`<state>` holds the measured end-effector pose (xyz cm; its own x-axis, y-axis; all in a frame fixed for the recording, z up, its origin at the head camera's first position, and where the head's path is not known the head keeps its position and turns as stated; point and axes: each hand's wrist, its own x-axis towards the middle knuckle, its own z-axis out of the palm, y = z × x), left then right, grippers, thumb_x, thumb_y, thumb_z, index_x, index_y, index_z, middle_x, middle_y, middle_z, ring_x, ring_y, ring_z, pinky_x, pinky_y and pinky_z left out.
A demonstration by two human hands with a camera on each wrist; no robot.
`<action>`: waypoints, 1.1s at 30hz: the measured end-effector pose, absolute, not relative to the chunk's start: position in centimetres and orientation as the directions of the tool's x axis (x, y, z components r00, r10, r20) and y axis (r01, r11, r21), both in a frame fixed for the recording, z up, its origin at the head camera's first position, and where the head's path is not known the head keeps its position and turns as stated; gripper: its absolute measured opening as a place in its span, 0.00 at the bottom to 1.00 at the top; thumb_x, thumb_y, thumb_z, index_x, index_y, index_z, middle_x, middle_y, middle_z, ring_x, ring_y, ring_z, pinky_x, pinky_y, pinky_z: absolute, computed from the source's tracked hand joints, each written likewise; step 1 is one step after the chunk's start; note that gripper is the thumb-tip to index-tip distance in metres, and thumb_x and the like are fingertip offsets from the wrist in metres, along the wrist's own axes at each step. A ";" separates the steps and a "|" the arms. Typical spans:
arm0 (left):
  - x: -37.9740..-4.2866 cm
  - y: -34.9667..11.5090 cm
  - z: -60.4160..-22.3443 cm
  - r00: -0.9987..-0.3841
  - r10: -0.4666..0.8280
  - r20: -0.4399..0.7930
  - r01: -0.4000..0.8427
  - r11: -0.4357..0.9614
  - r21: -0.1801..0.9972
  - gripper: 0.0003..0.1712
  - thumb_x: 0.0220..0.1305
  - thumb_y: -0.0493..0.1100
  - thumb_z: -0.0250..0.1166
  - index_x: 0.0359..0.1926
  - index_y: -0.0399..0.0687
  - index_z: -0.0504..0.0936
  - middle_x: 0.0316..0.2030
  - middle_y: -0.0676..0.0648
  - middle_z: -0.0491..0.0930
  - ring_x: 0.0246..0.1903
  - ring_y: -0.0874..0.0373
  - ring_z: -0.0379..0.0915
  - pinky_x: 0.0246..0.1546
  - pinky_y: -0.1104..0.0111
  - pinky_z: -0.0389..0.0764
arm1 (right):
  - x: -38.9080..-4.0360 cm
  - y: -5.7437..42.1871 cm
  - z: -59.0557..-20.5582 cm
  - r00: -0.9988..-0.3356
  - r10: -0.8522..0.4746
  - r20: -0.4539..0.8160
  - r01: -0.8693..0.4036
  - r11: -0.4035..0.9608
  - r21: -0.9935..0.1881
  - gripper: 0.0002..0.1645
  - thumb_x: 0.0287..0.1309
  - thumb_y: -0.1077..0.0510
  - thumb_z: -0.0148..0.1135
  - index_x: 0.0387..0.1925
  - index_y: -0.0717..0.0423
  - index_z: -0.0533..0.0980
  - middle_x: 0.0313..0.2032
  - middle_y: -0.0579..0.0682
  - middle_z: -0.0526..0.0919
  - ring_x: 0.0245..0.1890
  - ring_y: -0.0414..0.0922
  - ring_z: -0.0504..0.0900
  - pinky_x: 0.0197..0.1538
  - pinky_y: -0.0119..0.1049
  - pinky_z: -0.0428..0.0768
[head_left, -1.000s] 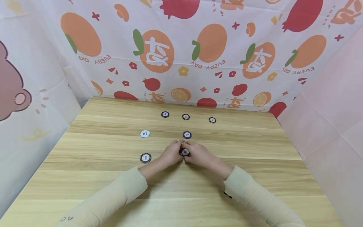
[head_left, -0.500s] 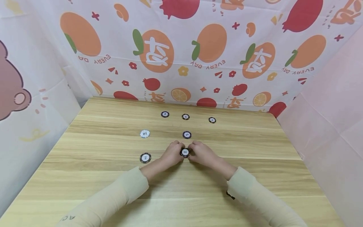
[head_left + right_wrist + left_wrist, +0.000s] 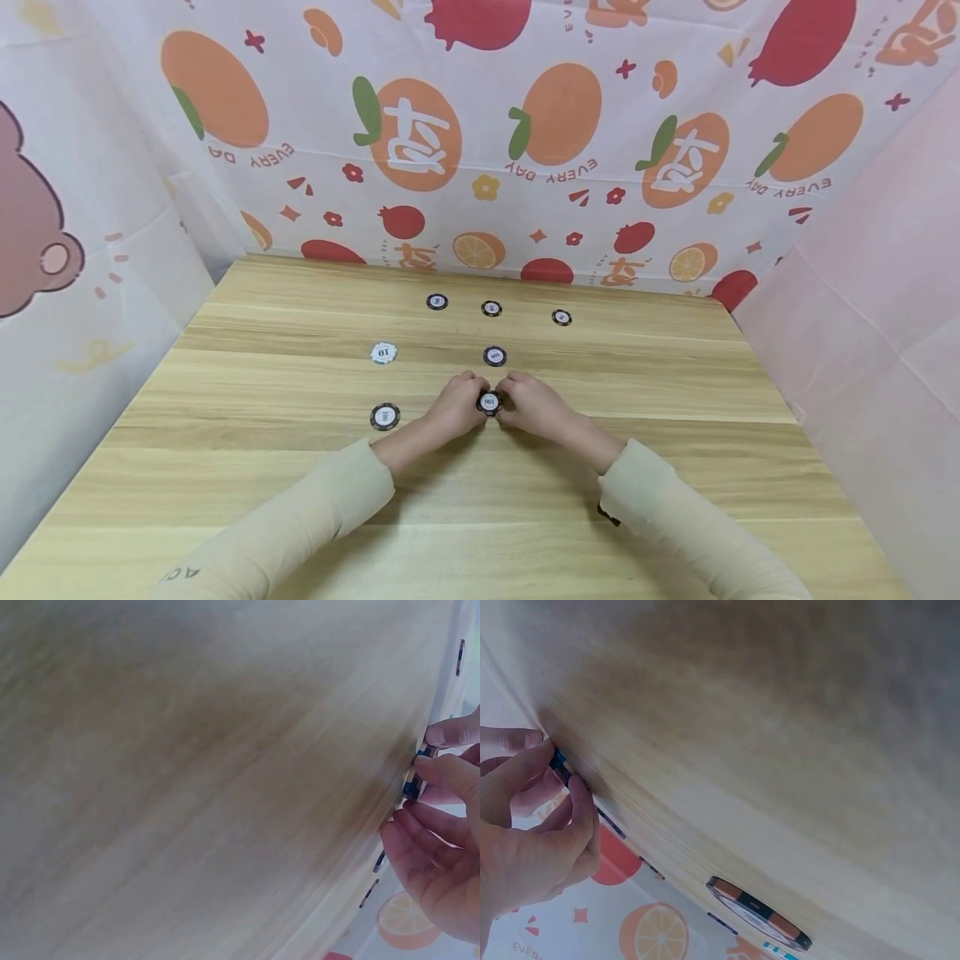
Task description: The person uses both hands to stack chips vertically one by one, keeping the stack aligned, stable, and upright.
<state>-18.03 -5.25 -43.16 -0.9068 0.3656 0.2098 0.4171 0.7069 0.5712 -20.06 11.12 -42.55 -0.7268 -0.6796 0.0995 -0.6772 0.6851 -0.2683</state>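
Note:
At the middle of the table, a small stack of poker chips (image 3: pixel 489 403) shows a black-rimmed chip marked 100 on top. From the left, my left hand (image 3: pixel 455 403) holds its edge; in the left wrist view, thumb and fingers pinch the stack's rim (image 3: pixel 560 766). My right hand (image 3: pixel 534 406) grips the opposite side, its thumb on the stack's edge (image 3: pixel 412 784) in the right wrist view. Just beyond the hands lies a dark purple-rimmed chip (image 3: pixel 495 357). To the left rests another black chip (image 3: pixel 386 417) marked 100.
A white chip (image 3: pixel 384 353) marked 10 lies at the left. Farther back sit three dark chips, at left (image 3: pixel 437 302), centre (image 3: pixel 491 309) and right (image 3: pixel 562 317). Fruit-printed cloth (image 3: pixel 487 158) hangs behind the wooden table (image 3: pixel 480 533). Something small and dark (image 3: pixel 609 515) pokes out below the right cuff.
One second ago the fingers met over the stack's far side and partly covered it; the hands have since parted slightly to either side, showing the top chip. Over the last half second they hold still.

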 end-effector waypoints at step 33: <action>-19.0 -5.5 -44.5 -0.908 0.397 0.138 0.396 0.699 0.595 0.21 0.36 0.35 0.74 0.36 0.34 0.78 0.30 0.43 0.70 0.32 0.49 0.68 0.35 0.62 0.72 | -27.4 10.7 -42.7 -0.844 -0.534 -0.050 -0.504 0.821 -0.268 0.26 0.52 0.48 0.65 0.48 0.60 0.74 0.39 0.51 0.72 0.40 0.45 0.71 0.46 0.37 0.71</action>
